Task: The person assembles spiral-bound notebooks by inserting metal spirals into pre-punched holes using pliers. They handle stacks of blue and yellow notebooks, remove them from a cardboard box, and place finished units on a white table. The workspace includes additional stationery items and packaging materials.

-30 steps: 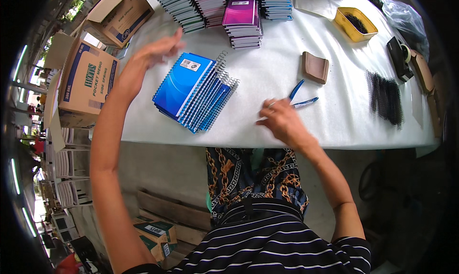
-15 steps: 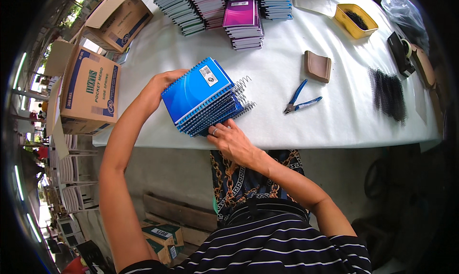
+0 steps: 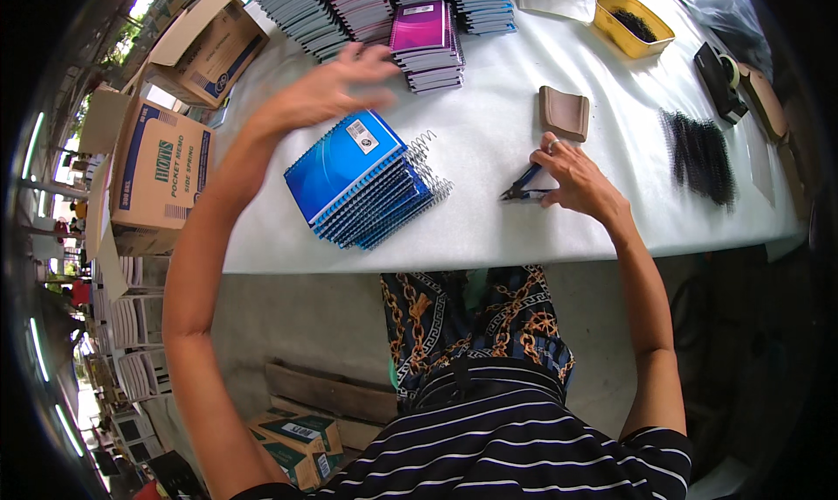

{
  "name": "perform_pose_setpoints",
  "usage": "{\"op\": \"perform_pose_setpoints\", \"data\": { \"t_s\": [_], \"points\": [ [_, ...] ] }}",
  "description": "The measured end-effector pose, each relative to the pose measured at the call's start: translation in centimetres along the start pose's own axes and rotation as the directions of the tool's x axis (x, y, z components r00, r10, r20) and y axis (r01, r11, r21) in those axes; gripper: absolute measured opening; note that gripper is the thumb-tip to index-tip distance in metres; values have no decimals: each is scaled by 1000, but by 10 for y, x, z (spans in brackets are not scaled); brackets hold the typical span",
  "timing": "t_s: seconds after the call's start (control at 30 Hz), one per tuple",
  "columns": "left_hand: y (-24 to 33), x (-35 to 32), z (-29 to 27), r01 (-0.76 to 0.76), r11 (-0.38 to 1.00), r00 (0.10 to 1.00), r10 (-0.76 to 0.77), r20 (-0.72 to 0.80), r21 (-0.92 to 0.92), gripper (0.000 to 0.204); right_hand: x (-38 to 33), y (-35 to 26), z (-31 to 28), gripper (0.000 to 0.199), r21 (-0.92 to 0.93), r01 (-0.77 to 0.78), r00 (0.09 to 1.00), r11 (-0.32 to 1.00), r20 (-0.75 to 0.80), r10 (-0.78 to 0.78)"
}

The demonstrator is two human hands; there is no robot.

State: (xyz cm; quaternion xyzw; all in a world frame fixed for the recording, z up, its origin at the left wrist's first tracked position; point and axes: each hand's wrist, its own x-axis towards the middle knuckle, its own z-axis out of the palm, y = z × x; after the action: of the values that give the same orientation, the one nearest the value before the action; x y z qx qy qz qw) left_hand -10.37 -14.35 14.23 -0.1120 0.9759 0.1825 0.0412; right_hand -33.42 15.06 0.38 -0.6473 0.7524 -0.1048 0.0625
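Observation:
My right hand (image 3: pixel 576 175) closes around the handles of a pair of blue-handled cutting pliers (image 3: pixel 517 190) on the table, fingers on one side and thumb on the other. My left hand (image 3: pixel 336 85), blurred by motion, is raised over the far side of a stack of blue spiral notebooks (image 3: pixel 345 168). Its fingers are spread and nothing shows in them. The stack leans in a fanned pile, with loose ends of black wire coil (image 3: pixel 428 173) sticking out on its right.
Beyond the pliers lies a brown curved block (image 3: pixel 564 113). Black coils (image 3: pixel 700 158), a tape dispenser (image 3: pixel 720 81) and a yellow tub (image 3: pixel 633 29) are to the right. More notebooks (image 3: pixel 421 29) are piled at the back; cardboard boxes (image 3: pixel 161 164) stand left.
Both hands have left the blue notebook stack. My left hand has lifted up and away from it; my right hand has moved right and taken hold of the pliers.

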Motion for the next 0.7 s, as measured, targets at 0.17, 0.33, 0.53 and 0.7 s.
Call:
{"op": "perform_pose_setpoints", "data": {
  "t_s": [0.17,0.33,0.53,0.7],
  "points": [
    [57,10,27,-25,952,883,-122,453,306,77,14,-23,-8,31,-254,119,993,960,43,-112],
    [53,-2,22,65,967,888,-169,428,247,66,4,-32,-11,13,-391,184,978,902,-24,-209],
    [54,-4,37,81,957,897,-192,398,279,76,-28,-41,25,33,-165,-50,982,985,-189,18],
    [59,5,29,28,995,944,-56,325,91,86,-32,-37,44,38,-239,-58,932,969,-361,-33]
  ]
}}
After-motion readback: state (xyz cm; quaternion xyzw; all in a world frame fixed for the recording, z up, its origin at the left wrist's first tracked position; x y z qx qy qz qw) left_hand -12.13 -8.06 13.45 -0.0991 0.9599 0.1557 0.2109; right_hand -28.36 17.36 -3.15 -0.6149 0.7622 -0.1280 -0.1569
